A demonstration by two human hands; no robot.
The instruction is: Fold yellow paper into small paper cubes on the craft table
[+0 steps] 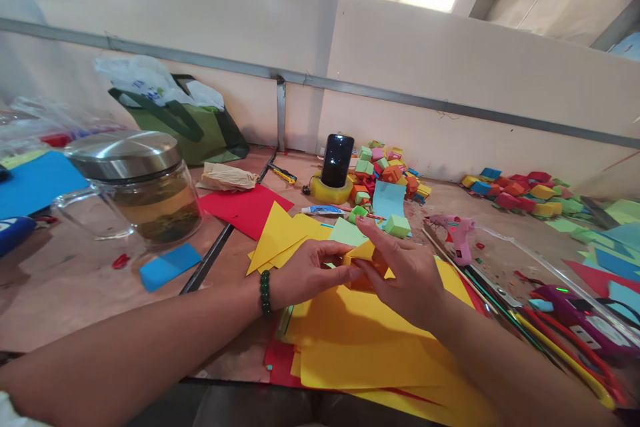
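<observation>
Between my two hands is a small folded yellow-orange paper piece (364, 265), held above a stack of yellow paper sheets (370, 340). My left hand (313, 271), with a green bead bracelet at its wrist, pinches the left side of the piece between thumb and fingers. On the other side, my right hand (407, 273) grips it with thumb and fingertips, its index finger raised along the top. The fingers hide part of the folds. Just behind the hands lie yellow triangular sheets (275, 233) and a pale green paper (347, 232).
A glass teapot (160, 207) stands at left, before a green bag (200, 133). Behind the hands, a phone (337, 160) stands in a yellow tape roll, beside piled paper cubes (393, 174). At right are a pink glue gun (459, 233), a purple power strip (585, 317) and scissors (570, 347).
</observation>
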